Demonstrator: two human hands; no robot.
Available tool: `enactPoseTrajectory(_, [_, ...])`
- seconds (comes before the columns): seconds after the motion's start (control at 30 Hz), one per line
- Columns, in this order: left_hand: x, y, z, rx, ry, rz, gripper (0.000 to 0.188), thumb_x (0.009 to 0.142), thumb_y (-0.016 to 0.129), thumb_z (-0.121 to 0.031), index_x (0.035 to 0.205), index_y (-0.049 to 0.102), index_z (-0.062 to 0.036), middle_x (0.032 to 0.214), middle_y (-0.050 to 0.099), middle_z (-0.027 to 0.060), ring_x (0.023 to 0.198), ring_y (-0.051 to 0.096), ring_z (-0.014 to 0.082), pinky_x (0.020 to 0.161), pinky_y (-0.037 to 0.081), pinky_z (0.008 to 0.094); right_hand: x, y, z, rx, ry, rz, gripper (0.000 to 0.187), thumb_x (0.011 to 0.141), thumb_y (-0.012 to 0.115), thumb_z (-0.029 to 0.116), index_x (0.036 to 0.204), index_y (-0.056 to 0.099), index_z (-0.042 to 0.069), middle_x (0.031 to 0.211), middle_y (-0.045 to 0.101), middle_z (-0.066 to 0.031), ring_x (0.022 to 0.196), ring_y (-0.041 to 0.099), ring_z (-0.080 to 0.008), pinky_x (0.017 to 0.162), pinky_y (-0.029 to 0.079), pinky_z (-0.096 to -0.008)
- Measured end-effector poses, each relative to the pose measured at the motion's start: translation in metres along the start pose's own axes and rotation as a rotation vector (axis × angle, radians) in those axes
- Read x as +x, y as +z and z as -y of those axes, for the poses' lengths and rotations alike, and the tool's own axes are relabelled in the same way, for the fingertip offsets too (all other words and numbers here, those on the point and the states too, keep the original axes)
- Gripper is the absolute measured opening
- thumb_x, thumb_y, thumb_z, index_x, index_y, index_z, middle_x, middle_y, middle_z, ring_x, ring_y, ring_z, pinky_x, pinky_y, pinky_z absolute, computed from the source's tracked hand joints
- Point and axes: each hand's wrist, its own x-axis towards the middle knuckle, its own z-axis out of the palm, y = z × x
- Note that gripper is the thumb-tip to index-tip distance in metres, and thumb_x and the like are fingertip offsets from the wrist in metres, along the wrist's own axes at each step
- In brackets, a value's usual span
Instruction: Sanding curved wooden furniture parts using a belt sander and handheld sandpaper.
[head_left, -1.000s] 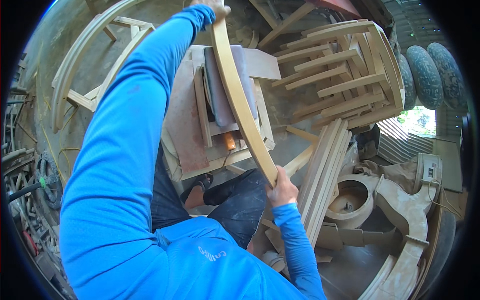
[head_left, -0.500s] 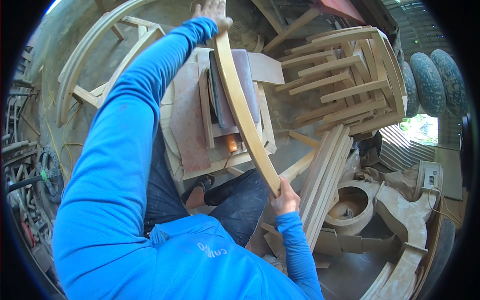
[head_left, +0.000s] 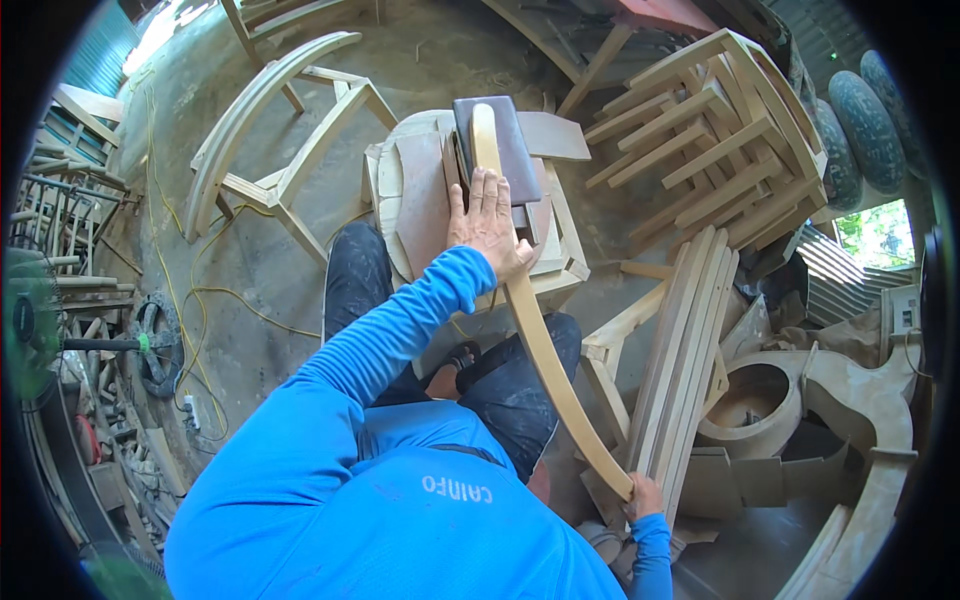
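Over the wooden stool (head_left: 560,262), both hands (head_left: 487,222) gripping a curved wooden slat (head_left: 545,345).

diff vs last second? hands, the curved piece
The left hand slid down the curved wooden slat from its far tip to about midway, pressing it against the dark block. The slat's near end swung lower and to the right. Unchanged: right hand grips the slat's near end.

A long curved strip of pale wood (head_left: 535,330) runs lengthwise away from the person, smooth and bowed. Its far end lies on a dark sanding belt (head_left: 500,140) set on a round wooden stand (head_left: 410,200).
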Motion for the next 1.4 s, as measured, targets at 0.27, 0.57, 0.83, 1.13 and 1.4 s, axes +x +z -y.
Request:
enactPoseTrajectory(0.27, [0.019, 0.025, -0.003, -0.083, 0.027, -0.130, 0.097, 0.086, 0.057, -0.045, 0.161, 0.021, 0.0052, 0.171, 0.014, 0.0220, 0.160, 0.005, 0.0358, 0.127, 0.007, 0.0586, -0.034, 0.004, -0.014, -0.039, 0.224, 0.060, 0.035, 0.073, 0.081, 0.011, 0.102, 0.063, 0.012, 0.092, 0.070, -0.0199, 0.092, 0.067, -0.0451, 0.079, 0.054, -0.0511])
enactPoseTrajectory(0.57, [0.148, -0.005, 0.064, -0.031, 0.002, -0.114, 0.090, 0.093, 0.054, -0.044, 0.163, 0.017, 0.0001, 0.172, 0.013, 0.0179, 0.161, 0.006, 0.0319, 0.128, 0.008, 0.0570, 0.070, -0.036, 0.069, 0.089, 0.207, -0.139, 0.031, 0.076, 0.075, 0.008, 0.104, 0.062, 0.010, 0.091, 0.068, -0.0216, 0.092, 0.066, -0.0466, 0.076, 0.053, -0.0508])
enactPoseTrajectory(0.83, [0.183, -0.006, 0.086, -0.001, 0.036, -0.130, 0.088, 0.093, 0.052, -0.043, 0.163, 0.019, -0.0013, 0.172, 0.016, 0.0170, 0.161, 0.008, 0.0306, 0.129, 0.009, 0.0546, 0.092, -0.034, 0.096, 0.103, 0.057, -0.233, 0.030, 0.075, 0.080, 0.014, 0.101, 0.064, 0.012, 0.091, 0.068, -0.0175, 0.088, 0.066, -0.0428, 0.074, 0.052, -0.0513])
enactPoseTrajectory(1.13, [-0.005, 0.030, -0.010, -0.128, 0.044, -0.179, 0.097, 0.082, 0.060, -0.037, 0.160, 0.022, 0.0069, 0.170, 0.015, 0.0250, 0.160, 0.006, 0.0397, 0.126, 0.008, 0.0619, -0.053, 0.010, 0.005, -0.023, 0.288, 0.088, 0.026, 0.075, 0.079, 0.019, 0.098, 0.067, 0.014, 0.088, 0.070, -0.0177, 0.087, 0.067, -0.0434, 0.074, 0.054, -0.0524])
enactPoseTrajectory(1.4, [0.128, 0.015, 0.055, -0.137, 0.042, -0.217, 0.092, 0.088, 0.059, -0.041, 0.160, 0.024, 0.0028, 0.170, 0.017, 0.0199, 0.160, 0.007, 0.0345, 0.126, 0.009, 0.0612, 0.042, -0.042, 0.062, 0.051, -0.018, -0.189, 0.062, 0.069, 0.087, 0.018, 0.126, 0.062, 0.014, 0.103, 0.069, -0.0182, 0.088, 0.068, -0.0430, 0.074, 0.055, -0.0501])
